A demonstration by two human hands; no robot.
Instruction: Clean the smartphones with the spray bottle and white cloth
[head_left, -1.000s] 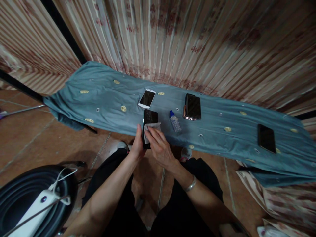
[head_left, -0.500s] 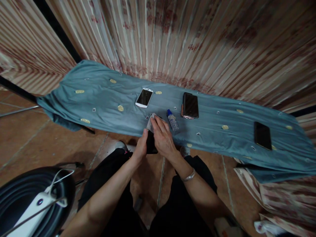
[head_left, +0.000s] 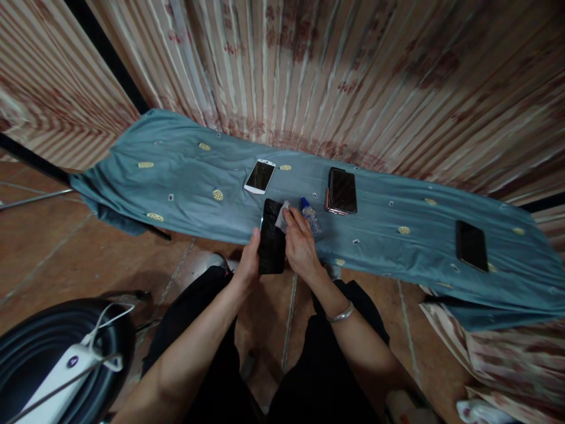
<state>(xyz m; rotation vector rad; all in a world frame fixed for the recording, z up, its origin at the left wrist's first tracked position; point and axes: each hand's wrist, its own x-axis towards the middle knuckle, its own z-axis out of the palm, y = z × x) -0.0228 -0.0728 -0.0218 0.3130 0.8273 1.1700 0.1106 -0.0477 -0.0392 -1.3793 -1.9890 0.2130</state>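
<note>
Black phone (head_left: 271, 244), head view: held above the near edge of the blue cloth (head_left: 176, 176), screen up. The left hand (head_left: 249, 266) is closed around its left edge and lower end. The right hand (head_left: 301, 246) pinches a white wipe (head_left: 282, 215) against the phone's upper right corner, fingers curled. Risk: the grip covers one edge only, so wiping pressure at the far corner could lever the phone loose toward the tiled floor (head_left: 66, 253). The spray bottle (head_left: 311, 215) lies just beside the right hand; a knock may roll it. Long axis runs away from the person, top end slightly left.
</note>
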